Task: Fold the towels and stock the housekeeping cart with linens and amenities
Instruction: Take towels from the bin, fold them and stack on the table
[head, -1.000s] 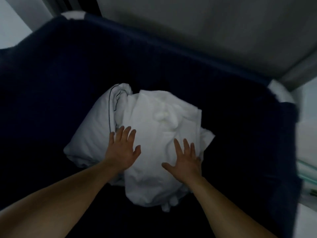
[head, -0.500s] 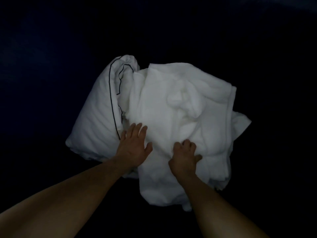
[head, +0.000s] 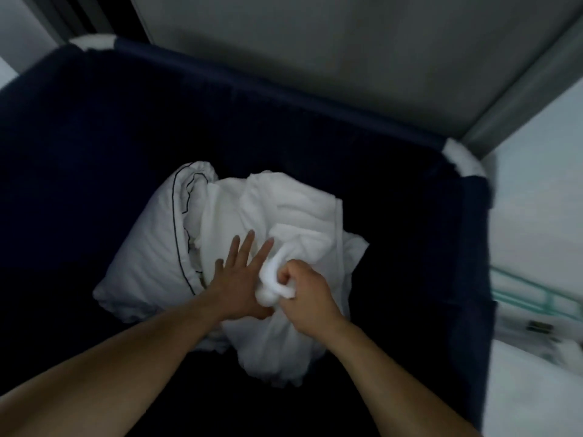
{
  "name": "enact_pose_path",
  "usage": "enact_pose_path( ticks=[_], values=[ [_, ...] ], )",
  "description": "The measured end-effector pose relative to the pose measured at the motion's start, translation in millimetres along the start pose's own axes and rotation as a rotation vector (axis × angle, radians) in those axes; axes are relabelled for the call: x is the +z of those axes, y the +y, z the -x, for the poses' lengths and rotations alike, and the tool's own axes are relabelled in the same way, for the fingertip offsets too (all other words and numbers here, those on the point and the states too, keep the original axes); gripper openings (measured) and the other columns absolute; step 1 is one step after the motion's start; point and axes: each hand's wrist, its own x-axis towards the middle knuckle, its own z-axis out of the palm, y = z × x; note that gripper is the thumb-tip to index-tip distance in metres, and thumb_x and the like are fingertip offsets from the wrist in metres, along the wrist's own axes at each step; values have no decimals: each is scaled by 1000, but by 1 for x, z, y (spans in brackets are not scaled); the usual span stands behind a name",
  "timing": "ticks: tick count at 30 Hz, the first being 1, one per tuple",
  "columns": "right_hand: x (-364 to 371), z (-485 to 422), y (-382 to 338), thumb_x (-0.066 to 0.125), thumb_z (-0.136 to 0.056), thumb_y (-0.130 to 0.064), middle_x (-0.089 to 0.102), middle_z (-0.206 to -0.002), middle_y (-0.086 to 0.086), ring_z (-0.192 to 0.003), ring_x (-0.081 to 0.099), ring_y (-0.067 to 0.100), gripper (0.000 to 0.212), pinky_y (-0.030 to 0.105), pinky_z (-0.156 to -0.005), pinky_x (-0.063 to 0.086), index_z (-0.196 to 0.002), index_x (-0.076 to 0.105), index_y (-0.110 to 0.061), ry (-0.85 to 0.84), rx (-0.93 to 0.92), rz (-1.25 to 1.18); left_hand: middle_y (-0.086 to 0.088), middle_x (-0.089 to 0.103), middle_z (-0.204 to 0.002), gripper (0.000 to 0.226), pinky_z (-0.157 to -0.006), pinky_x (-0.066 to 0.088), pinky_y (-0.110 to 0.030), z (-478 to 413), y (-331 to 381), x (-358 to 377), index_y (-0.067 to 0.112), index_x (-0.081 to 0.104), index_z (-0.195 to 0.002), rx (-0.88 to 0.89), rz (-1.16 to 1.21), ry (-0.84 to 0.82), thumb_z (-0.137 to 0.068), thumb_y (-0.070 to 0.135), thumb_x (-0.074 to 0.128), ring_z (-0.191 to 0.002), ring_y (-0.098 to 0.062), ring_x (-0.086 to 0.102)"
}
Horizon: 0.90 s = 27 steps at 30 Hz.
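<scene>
Inside a deep navy fabric bin [head: 284, 96] a heap of white linen lies on the dark bottom, with both bare forearms reaching down to it. The towel [head: 293, 216] makes up the right part of the heap, crumpled and loosely folded over itself. Touching it on the left is a white piped linen [head: 148, 253], edged with a thin dark line.

The right hand [head: 307, 298] now has its grip curled tight round a bunched wad of the towel [head: 273, 280], pulled up into a thick twist that stands above the rest of the cloth. Half a second ago those fingers were only curling into the towel's flat surface, and a second ago that hand lay flat with its fingers straight.

The left hand [head: 239, 279] keeps its grip spread, palm down, fingers straight and fanned. It has moved right from the seam between the two pieces, so that it lies just beside the right hand, its inner edge hidden under the raised wad. Whether the palm presses the cloth or only rests on it cannot be told.

The heap has kept its place in the bin. The view has drawn back: half a second ago only dark fabric and linen showed, and now the bin's rim is in sight again, with a white corner piece [head: 463, 159] at far right and a grey panel [head: 315, 42] beyond the rim.
</scene>
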Motion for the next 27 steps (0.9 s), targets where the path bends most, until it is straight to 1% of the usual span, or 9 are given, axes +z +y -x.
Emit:
enact_pose_path(
  ticks=[3, 6, 8, 10, 12, 15, 18, 21, 27],
  values=[
    [-39, 21, -18, 65, -77, -7, 49, -85, -19, -79, 50, -4, 27, 5, -70, 38, -83, 49, -28, 16, -100, 17, 2, 0, -165, 93, -115, 23, -50, -4, 30, -20, 32, 25, -151, 81, 64, -38, -76, 54, 74, -151, -29, 1],
    [-81, 35, -19, 64, -78, -6, 50, -95, -19, -87, 54, 3, 33, 17, -75, 44, -92, 50, -33, 155, -8, 51, -2, 60, -130, 55, -93, 43, -25, 2, 56, -34, 15, 56, -132, 115, 371, -37, -83, 31, 77, -120, -21, 57],
    [-105, 42, -17, 67, -76, -15, 44, -114, -17, -103, 51, 7, 47, 24, -82, 45, -113, 47, -35, 227, 71, 106, 2, 63, -118, 50, -76, 42, -11, 8, 73, -51, 14, 60, -125, 137, 420, 3, -81, 29, 79, -105, -14, 59],
    [-121, 51, -16, 76, -68, -32, 24, -135, -20, -126, 36, 10, 92, 27, -91, 42, -140, 22, -47, 146, 93, 161, 9, 61, -112, 54, -70, 41, -5, 15, 96, -76, 16, 58, -127, 178, 501, 22, -79, 26, 81, -102, -10, 59],
    [-132, 60, -19, 84, -54, -54, -2, -151, -28, -143, 14, 11, 131, 35, -104, 35, -146, -9, -57, 74, 53, 177, 18, 63, -110, 55, -76, 46, -9, 23, 124, -108, 25, 58, -127, 206, 600, 3, -78, 32, 82, -100, -3, 61],
    [-148, 74, -26, 83, -40, -74, -20, -157, -25, -150, -5, 11, 153, 37, -115, 19, -147, -24, -51, 126, -18, 231, 23, 70, -102, 35, -75, 53, -16, 38, 174, -155, 44, 63, -109, 243, 735, 7, -78, 37, 76, -95, 5, 65],
    [-175, 89, -41, 88, -42, -65, 10, -159, -22, -145, 17, 2, 144, 33, -114, 30, -153, -1, -44, 269, 2, 55, 20, 72, -100, 32, -79, 54, -25, 52, 227, -191, 40, 67, -106, 253, 830, 58, -77, 27, 73, -95, -1, 67],
    [-210, 110, -56, 92, -49, -49, 49, -130, -32, -120, 49, -7, 112, 27, -95, 50, -142, 29, -49, 401, -13, -131, 14, 74, -97, 32, -82, 57, -35, 77, 282, -218, 37, 70, -104, 270, 896, 122, -73, 27, 73, -96, -10, 69],
    [-307, 172, -103, 88, -55, -39, 55, -97, -36, -88, 49, -30, 81, 3, -64, 41, -121, 42, -52, 603, -77, -180, 6, 73, -100, 35, -77, 57, -32, 158, 392, -269, 25, 67, -108, 408, 937, 325, -76, 26, 80, -97, -16, 68]
  ],
)
